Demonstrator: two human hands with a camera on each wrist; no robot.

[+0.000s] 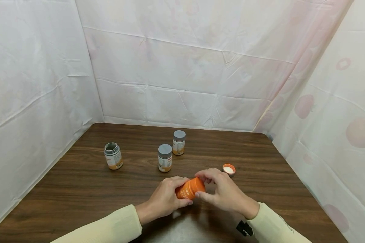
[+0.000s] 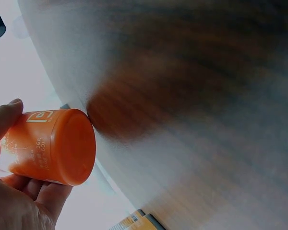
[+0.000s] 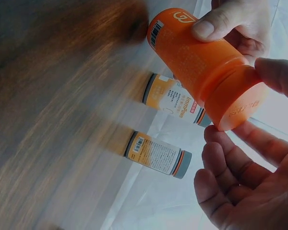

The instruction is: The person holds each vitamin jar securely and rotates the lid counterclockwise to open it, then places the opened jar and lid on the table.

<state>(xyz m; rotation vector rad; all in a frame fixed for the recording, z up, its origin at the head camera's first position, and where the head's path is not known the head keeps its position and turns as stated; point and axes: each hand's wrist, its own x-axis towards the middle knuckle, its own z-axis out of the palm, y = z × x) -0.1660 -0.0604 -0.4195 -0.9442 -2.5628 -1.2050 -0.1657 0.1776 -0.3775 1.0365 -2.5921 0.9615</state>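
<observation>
An orange bottle [image 1: 186, 191] with white print lies tilted between my two hands, just over the near part of the table. My left hand [image 1: 169, 194] grips its body, thumb on one side and fingers on the other; in the left wrist view the bottle's base [image 2: 77, 147] faces the camera. The orange cap [image 3: 236, 98] is on the bottle. My right hand [image 1: 223, 192] pinches the cap's rim between thumb and fingertips, its other fingers loosely bent in the right wrist view.
Two grey-capped bottles, one nearer [image 1: 165, 158] and one farther [image 1: 178, 143], stand mid-table. An uncapped bottle [image 1: 113, 156] stands at the left. A loose cap [image 1: 228, 169] lies inside up, beyond my right hand. White sheeting [image 1: 182, 77] borders the wooden table [image 1: 79, 189].
</observation>
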